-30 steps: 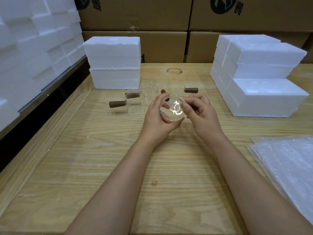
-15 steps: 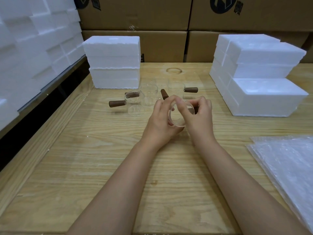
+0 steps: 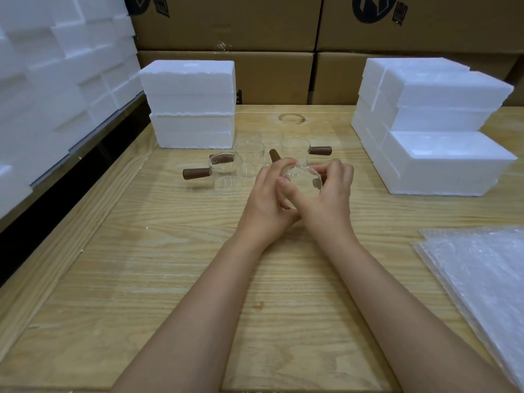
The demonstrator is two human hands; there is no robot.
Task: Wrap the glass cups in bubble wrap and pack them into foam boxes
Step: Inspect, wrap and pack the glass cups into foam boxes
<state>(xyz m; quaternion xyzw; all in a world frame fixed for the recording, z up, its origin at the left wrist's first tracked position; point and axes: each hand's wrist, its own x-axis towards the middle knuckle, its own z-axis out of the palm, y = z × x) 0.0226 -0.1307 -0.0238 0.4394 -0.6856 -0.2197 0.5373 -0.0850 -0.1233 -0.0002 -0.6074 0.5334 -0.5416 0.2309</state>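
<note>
**Both hands closed round one glass cup at mid-counter**

Two bare forearms reach in from the near edge over the wooden counter [image 3: 158,279]. At the near right, a stack of clear bubble wrap sheets [image 3: 482,285] lies flat and runs off the right edge, well apart from the hands.

At mid-counter the left hand [image 3: 263,202] and right hand [image 3: 333,198] meet round one glass cup [image 3: 302,184]. The left fingers curl over its left side. The right thumb and fingers curl round its right side, and the heels of the hands nearly touch beneath it. A brown handle stub [image 3: 317,182] shows through the glass beside the right fingers. I cannot tell whether the cup rests on the counter or is held just off it.

Just beyond the hands stands a cluster of loose glass cups [image 3: 226,177] with brown wooden handles. The nearest one is upright, its handle [image 3: 197,173] pointing left.

Farther back, a left stack of white foam boxes [image 3: 192,109] and a stepped right stack [image 3: 436,154] flank the cups. A dark ring stain [image 3: 292,119] marks the counter between the stacks. More foam pieces [image 3: 56,66] are piled off the counter's left side. Cardboard cartons [image 3: 226,26] fill the background.
</note>
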